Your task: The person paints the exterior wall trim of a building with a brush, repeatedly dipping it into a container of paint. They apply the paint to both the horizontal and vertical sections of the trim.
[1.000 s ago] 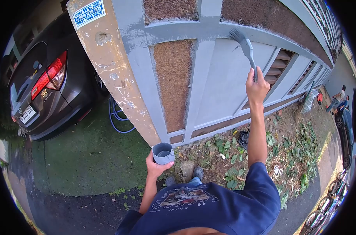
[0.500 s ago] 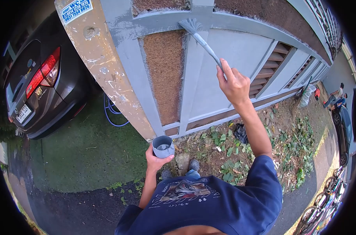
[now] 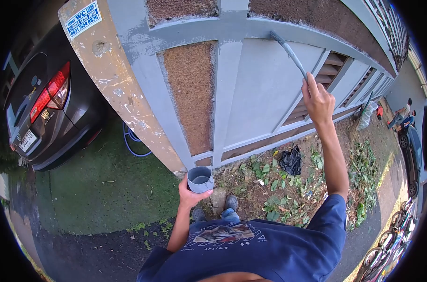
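My right hand (image 3: 319,101) is closed round the handle of a paintbrush (image 3: 291,52), arm stretched out to the right. The brush's tip meets the grey wall (image 3: 265,70) along the upper edge of a smooth panel; its bristles look narrow from this angle. Low in front of my body, my left hand (image 3: 191,195) grips a grey cup (image 3: 200,179) from its side. Some grey paint shows inside the cup, which is held with its mouth up. Rough brown panels (image 3: 190,94) are set into the grey frame of the wall.
A tan pillar edge (image 3: 115,70) with a sticker (image 3: 84,19) stands left, before a dark parked car (image 3: 53,103). A blue hose (image 3: 133,141) lies behind it. Cut leaves (image 3: 279,192) and a black plastic bag (image 3: 291,160) cover the ground. Bicycles (image 3: 382,249) and people (image 3: 402,115) are far right.
My right hand has swept the paintbrush rightward along the wall's grey band, from above the brown panel to above the smooth panel. The left hand with the cup has shifted only slightly.
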Motion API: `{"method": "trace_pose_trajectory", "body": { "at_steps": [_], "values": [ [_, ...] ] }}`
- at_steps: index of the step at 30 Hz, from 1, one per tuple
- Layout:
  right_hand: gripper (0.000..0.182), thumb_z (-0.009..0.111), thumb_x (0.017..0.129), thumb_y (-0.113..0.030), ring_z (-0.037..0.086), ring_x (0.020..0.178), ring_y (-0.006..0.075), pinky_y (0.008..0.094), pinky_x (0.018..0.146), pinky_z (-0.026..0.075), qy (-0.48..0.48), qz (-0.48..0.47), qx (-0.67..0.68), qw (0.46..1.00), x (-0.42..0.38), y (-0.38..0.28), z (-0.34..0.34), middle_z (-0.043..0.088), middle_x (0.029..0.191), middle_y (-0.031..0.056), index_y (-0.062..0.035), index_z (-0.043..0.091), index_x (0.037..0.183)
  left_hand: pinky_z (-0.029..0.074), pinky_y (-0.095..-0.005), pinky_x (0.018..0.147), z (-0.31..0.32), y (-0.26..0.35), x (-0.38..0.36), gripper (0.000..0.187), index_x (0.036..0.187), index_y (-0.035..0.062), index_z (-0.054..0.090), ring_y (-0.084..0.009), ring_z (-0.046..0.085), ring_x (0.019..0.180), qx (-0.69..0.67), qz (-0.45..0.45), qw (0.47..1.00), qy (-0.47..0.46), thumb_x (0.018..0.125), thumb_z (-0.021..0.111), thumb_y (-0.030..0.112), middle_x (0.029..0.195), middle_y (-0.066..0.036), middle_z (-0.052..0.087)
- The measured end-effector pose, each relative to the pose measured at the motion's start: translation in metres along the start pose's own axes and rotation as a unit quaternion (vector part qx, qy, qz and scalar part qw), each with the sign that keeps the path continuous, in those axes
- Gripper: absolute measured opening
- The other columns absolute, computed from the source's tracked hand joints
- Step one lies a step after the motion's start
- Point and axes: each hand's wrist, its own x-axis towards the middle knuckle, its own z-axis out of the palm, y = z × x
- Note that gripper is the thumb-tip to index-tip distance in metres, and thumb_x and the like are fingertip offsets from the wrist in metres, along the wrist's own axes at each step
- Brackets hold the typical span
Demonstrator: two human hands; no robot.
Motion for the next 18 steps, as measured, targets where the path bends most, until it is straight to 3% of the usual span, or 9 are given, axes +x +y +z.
{"method": "trace_pose_trajectory", "body": {
  "at_steps": [2, 12, 14, 16, 18],
  "values": [
    [0.028, 0.073, 0.086, -0.020, 0.057, 0.042, 0.0170, 0.0318, 0.038, 0.044, 0.032, 0.016, 0.050, 0.998, 0.010, -0.034, -0.007, 0.053, 0.055, 0.0027, -0.0096, 0.067, 0.111, 0.051, -0.0336, 0.091, -0.005, 0.000, -0.004, 0.069, 0.118, -0.0014, 0.060, -0.0179, 0.066, 0.100, 0.006, -0.003, 1.000, -0.002, 0.058, 0.091, 0.012, 0.110, -0.010, 0.068],
    [0.035, 0.064, 0.087, -0.013, 0.060, 0.045, 0.0217, 0.0351, 0.035, 0.046, 0.016, -0.040, 0.234, 0.971, 0.076, -0.204, -0.031, 0.054, 0.058, 0.0080, 0.0023, 0.056, 0.118, 0.051, -0.0348, 0.092, -0.048, 0.005, -0.048, 0.071, 0.120, -0.0019, 0.060, -0.0188, 0.065, 0.101, 0.016, -0.001, 0.998, 0.066, 0.057, 0.091, 0.011, 0.111, -0.010, 0.068],
    [0.034, 0.064, 0.088, -0.015, 0.061, 0.046, 0.0216, 0.0358, 0.036, 0.046, 0.008, -0.046, 0.251, 0.967, 0.084, -0.225, -0.038, 0.054, 0.058, 0.0078, 0.0015, 0.056, 0.116, 0.051, -0.0347, 0.093, -0.054, 0.007, -0.054, 0.071, 0.120, -0.0019, 0.060, -0.0188, 0.065, 0.102, 0.011, -0.003, 0.998, 0.065, 0.057, 0.091, 0.011, 0.111, -0.010, 0.068],
    [0.030, 0.071, 0.085, -0.015, 0.057, 0.041, 0.0196, 0.0337, 0.035, 0.043, 0.056, -0.020, 0.279, 0.958, 0.089, -0.241, -0.043, 0.054, 0.055, 0.0046, -0.0086, 0.064, 0.114, 0.051, -0.0345, 0.093, -0.060, 0.009, -0.058, 0.071, 0.120, -0.0020, 0.060, -0.0189, 0.065, 0.102, 0.008, -0.003, 0.998, 0.060, 0.057, 0.091, 0.011, 0.112, -0.010, 0.068],
    [0.028, 0.070, 0.086, -0.014, 0.058, 0.042, 0.0195, 0.0337, 0.037, 0.044, 0.049, -0.003, 0.286, 0.957, 0.090, -0.246, -0.050, 0.056, 0.056, 0.0050, -0.0089, 0.065, 0.112, 0.050, -0.0340, 0.093, -0.063, 0.010, -0.059, 0.071, 0.120, -0.0017, 0.060, -0.0186, 0.065, 0.102, 0.004, -0.002, 0.999, 0.046, 0.057, 0.091, 0.011, 0.112, -0.010, 0.068]
  ]
}}
